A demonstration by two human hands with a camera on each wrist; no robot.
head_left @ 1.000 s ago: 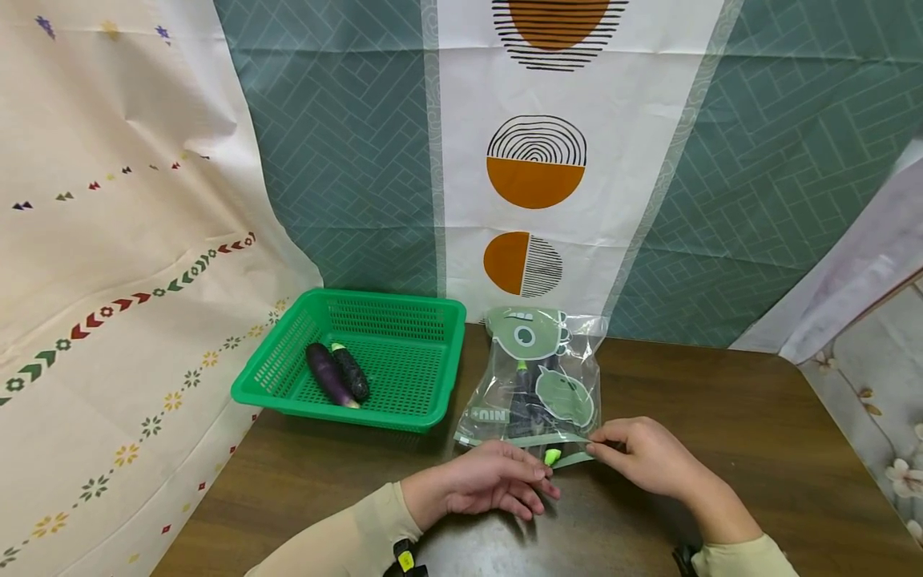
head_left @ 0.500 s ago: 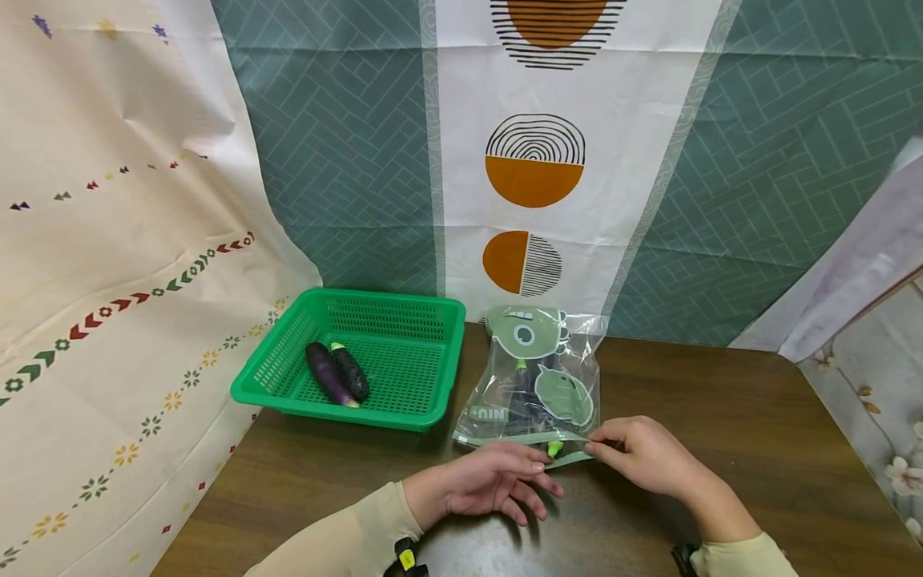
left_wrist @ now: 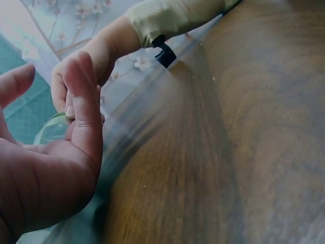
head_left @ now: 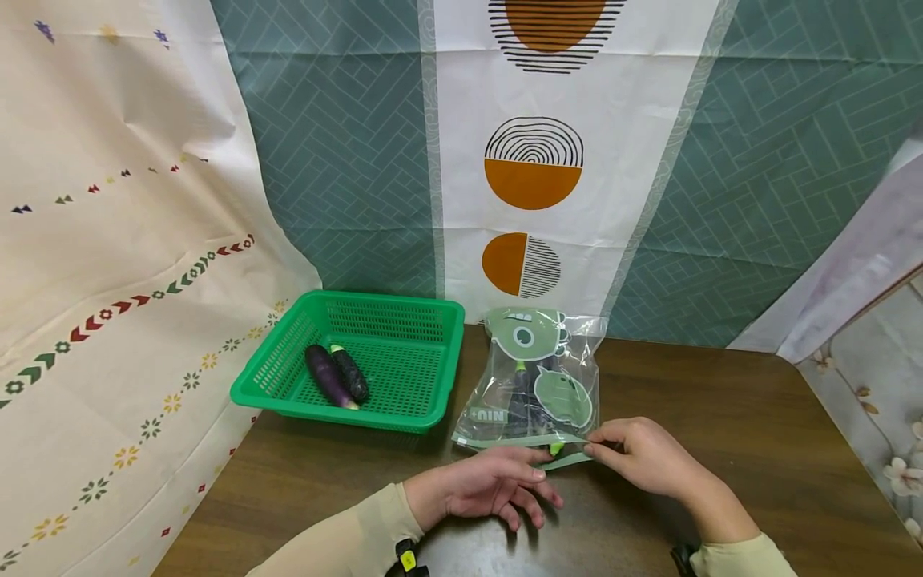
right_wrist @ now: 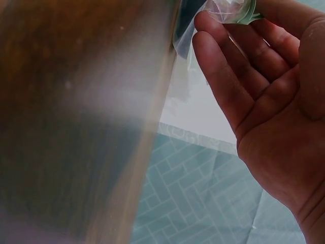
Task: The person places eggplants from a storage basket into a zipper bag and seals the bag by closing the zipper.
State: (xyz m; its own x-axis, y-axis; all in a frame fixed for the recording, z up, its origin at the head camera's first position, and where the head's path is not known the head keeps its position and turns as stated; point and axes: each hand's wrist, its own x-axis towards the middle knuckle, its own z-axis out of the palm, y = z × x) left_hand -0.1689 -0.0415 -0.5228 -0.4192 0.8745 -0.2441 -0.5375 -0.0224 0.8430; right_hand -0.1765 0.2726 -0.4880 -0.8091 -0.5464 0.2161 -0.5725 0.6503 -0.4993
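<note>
A clear zip bag point(head_left: 476, 401) with green cartoon prints lies on the table, its mouth toward me. Dark eggplants show through the plastic, and one green stem end point(head_left: 556, 449) is right at the mouth. My left hand point(head_left: 493, 485) reaches to that mouth with its index fingertip at the stem, the other fingers loosely spread. At the mouth's right corner, my right hand point(head_left: 649, 458) pinches the green zip strip between thumb and index finger. The right wrist view has the bag's edge point(right_wrist: 231, 12) at the fingertips of that hand.
Left of the bag stands a green plastic basket point(head_left: 407, 377) with two eggplants, one smooth purple point(head_left: 328, 375) and one darker point(head_left: 351, 374). Both rest on a brown wooden table point(head_left: 692, 385). Patterned cloths point(head_left: 360, 160) hang behind and at the sides.
My left index finger has straightened and moved slightly forward onto the bag's mouth. The green stem has shifted a little away from me, further into the bag. My right hand keeps its pinch.
</note>
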